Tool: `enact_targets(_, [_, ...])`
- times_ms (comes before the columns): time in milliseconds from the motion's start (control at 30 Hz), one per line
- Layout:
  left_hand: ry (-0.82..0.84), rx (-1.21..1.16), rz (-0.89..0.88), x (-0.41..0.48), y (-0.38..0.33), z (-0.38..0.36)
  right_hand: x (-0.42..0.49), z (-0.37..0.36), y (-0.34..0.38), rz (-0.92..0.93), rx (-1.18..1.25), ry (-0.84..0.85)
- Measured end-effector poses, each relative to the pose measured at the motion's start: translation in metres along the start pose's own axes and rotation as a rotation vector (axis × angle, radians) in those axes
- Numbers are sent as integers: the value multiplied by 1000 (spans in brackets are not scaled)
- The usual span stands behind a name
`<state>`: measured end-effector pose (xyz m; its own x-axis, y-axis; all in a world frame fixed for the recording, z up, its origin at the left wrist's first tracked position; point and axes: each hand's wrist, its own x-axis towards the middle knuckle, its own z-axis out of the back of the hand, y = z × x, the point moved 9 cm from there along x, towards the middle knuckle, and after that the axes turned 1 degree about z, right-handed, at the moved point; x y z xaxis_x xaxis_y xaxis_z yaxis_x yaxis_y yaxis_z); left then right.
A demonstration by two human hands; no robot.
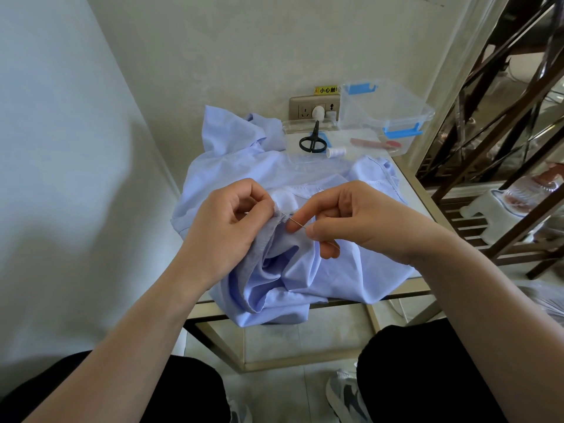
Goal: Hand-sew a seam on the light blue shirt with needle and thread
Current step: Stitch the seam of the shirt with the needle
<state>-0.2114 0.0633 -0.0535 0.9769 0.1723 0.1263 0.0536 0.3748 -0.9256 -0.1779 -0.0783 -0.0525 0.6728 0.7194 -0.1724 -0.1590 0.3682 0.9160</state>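
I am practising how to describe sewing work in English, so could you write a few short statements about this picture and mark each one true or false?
1. The right hand pinches the thin metal needle. True.
2. The left hand lies flat on the table. False: it grips a fold of the light blue fabric shirt.
3. The black-handled scissors lie behind the shirt, and no hand touches them. True.
4. The clear plastic box with blue latches stands at the table's left side. False: it stands at the back right.
5. The white thread spool is held in the right hand. False: it lies beside the scissors.
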Motion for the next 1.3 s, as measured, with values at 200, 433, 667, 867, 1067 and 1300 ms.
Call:
enact_targets(200, [-30,44,-65,-2,-9,-1,2,-4,-3,-28,-5,-7])
enact_targets(433, [-46,72,-141,-4,-17,-1,7,-3,-4,5,90,-67])
enact_targets(667, [-286,413,-521,-15,-45,12,9,5,3,135,156,-180])
enact_targets(867, [-312,527,-762,-29,-55,1,13,4,-1,160,167,-198])
enact_targets(1067, [-98,170,-567,-16,-42,-2,14,-3,-9,122,221,-139])
enact_targets(1300, [28,79,-314,-1,-17,-5,15,-5,-8,116,270,-131])
